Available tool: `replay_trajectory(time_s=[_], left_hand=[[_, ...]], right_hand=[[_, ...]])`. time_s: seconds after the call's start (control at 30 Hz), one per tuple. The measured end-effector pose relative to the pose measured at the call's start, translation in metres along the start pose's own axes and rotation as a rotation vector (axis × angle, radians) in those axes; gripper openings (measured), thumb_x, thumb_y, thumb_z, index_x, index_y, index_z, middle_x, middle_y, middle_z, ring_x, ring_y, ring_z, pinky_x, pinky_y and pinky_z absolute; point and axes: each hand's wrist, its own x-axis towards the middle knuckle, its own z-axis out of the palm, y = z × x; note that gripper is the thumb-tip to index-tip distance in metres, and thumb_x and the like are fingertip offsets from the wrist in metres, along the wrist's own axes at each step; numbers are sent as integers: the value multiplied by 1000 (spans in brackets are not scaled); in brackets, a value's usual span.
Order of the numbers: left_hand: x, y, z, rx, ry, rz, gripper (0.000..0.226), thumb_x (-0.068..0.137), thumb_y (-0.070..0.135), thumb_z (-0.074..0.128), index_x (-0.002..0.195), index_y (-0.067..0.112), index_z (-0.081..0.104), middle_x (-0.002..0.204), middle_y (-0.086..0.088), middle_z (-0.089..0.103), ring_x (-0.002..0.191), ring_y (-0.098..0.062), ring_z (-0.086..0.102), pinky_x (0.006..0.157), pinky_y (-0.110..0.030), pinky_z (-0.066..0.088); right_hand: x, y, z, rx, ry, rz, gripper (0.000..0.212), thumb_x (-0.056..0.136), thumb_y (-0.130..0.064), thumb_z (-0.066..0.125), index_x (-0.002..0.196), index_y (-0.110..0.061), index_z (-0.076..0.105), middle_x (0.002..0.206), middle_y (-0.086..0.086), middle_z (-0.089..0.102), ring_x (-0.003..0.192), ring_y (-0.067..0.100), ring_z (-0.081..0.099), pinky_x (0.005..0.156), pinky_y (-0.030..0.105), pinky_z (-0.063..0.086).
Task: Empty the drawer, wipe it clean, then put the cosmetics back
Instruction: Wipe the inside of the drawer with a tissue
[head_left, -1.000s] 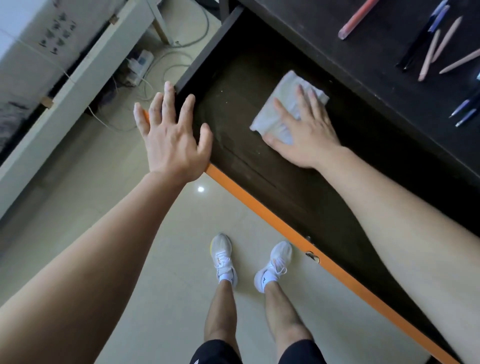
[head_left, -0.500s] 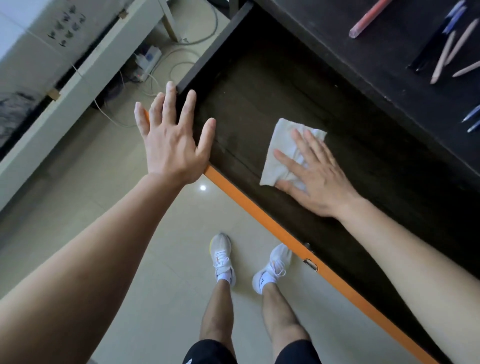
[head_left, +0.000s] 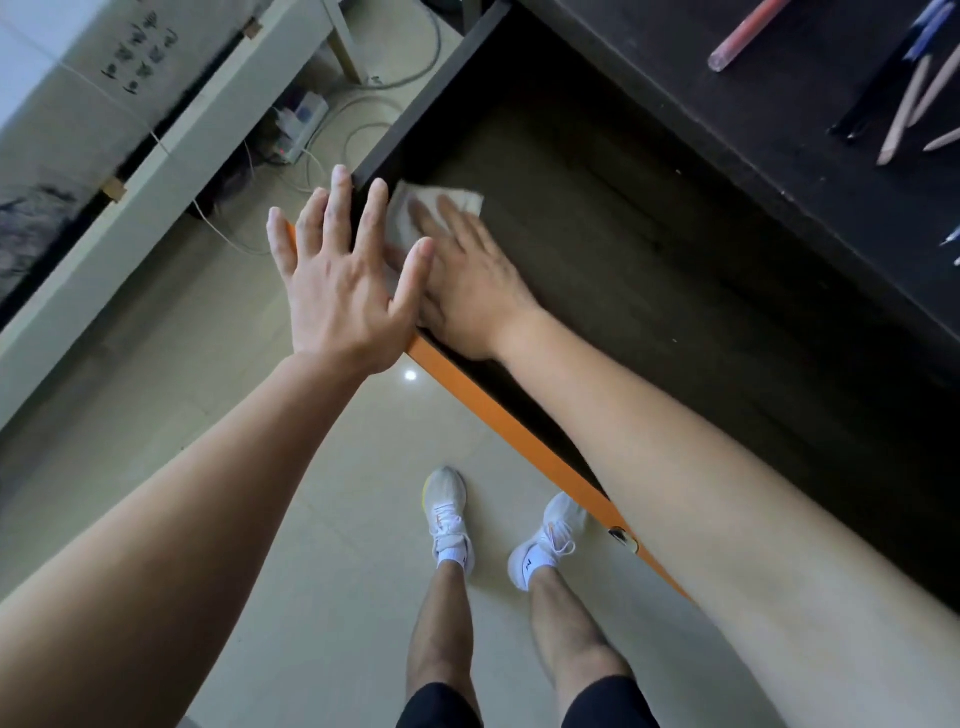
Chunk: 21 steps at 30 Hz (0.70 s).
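Flat-palmed rather than closed, the right hand (head_left: 467, 291) makes its grip by pressing a pale cloth (head_left: 415, 208) down against the dark floor of the open drawer (head_left: 649, 270), fingers spread and extended, none of them curled around the fabric. That cloth lies mostly under the fingers, with its far edge and one corner showing beyond the fingertips, in the drawer's front left corner, close to the side wall. Just beside it, the left hand (head_left: 343, 280) rests open on the corner where the orange drawer front (head_left: 498, 421) meets the side wall, fingers splayed and clamped on nothing; its thumb touches or nearly touches the right hand. Nothing but the cloth shows in the visible part of the drawer. Above it, on the dark tabletop (head_left: 779, 130), lie the cosmetics: a pink tube (head_left: 748, 34) and several pencils (head_left: 904, 109). Below, the person's white shoes (head_left: 449, 525) stand on pale floor tiles (head_left: 332, 519), and cables with a power strip (head_left: 301, 124) lie further off to the left.
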Motion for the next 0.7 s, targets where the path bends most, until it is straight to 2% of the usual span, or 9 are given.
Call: replay_trajectory(time_s=[0.1, 0.13, 0.23, 0.33, 0.4, 0.57, 0.7], left_hand=[[-1, 0, -1, -2, -2, -5, 73, 95, 66, 14, 153, 23, 25, 162, -8, 16, 148, -27, 15, 119, -54, -2], [-1, 0, -2, -6, -4, -8, 73, 95, 66, 13, 153, 23, 25, 162, -8, 15, 148, -27, 14, 119, -54, -2], [-1, -1, -1, -1, -13, -11, 73, 95, 67, 11, 154, 25, 23, 162, -7, 14, 149, -26, 12, 120, -53, -5], [-1, 0, -1, -3, 1, -7, 73, 95, 67, 11, 153, 25, 25, 162, -6, 15, 148, -25, 13, 120, -52, -5], [0, 0, 0, -6, 8, -9, 73, 95, 67, 14, 153, 25, 26, 162, -6, 16, 148, -26, 14, 120, -52, -3], [0, -1, -1, -1, -5, -5, 73, 95, 66, 16, 153, 23, 26, 162, -8, 16, 148, -26, 14, 119, -53, -3], [0, 1, -4, 10, -29, 2, 73, 96, 66, 14, 153, 23, 24, 162, -9, 12, 149, -27, 11, 119, -53, -5]], right_hand=[[-20, 19, 1, -5, -26, -103, 56, 102, -51, 29, 155, -39, 18, 166, 7, 1, 153, 30, -3, 123, 43, 1], [-17, 36, -5, 3, -19, -51, 57, 101, -54, 31, 155, -42, 17, 167, 5, -1, 153, 29, -4, 123, 44, 1], [11, 89, -34, 26, 48, 290, 60, 100, -59, 26, 155, -43, 9, 166, 5, -10, 152, 32, -10, 123, 51, 2], [37, 98, -47, 28, 64, 414, 62, 101, -55, 26, 157, -35, 8, 165, 13, -11, 151, 37, -10, 122, 53, 1], [41, 74, -42, 20, 74, 391, 61, 102, -52, 25, 157, -35, 7, 165, 14, -11, 151, 38, -9, 122, 53, 1], [-25, 8, 4, -21, -1, 93, 58, 104, -51, 20, 157, -38, -1, 165, 12, -13, 151, 34, -15, 123, 48, -3], [-110, 30, 17, -49, -105, 39, 58, 103, -53, 20, 155, -42, -1, 164, 6, -19, 150, 26, -22, 123, 42, -8]])
